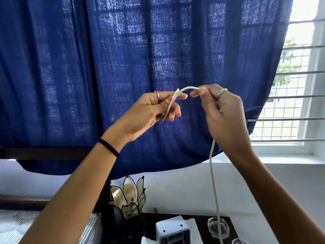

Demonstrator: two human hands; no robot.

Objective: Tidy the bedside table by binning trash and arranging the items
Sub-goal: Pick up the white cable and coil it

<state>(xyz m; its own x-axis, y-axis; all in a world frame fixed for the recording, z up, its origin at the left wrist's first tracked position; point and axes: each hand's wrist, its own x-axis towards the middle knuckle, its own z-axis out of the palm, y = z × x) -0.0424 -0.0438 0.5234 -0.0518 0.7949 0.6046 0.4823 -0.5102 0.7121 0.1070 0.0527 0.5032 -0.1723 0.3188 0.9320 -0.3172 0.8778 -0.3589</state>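
Observation:
A white cable is held up in front of the blue curtain. My left hand pinches a folded loop of it between thumb and fingers. My right hand grips the cable a little to the right, and a short arc of it spans the gap between the two hands. From the right hand the cable hangs straight down to the dark bedside table at the bottom of the view.
On the table stand a petal-shaped glass lamp, a white boxy device on white paper, and a clear glass dish. A striped bed cover lies at the lower left. A barred window is at the right.

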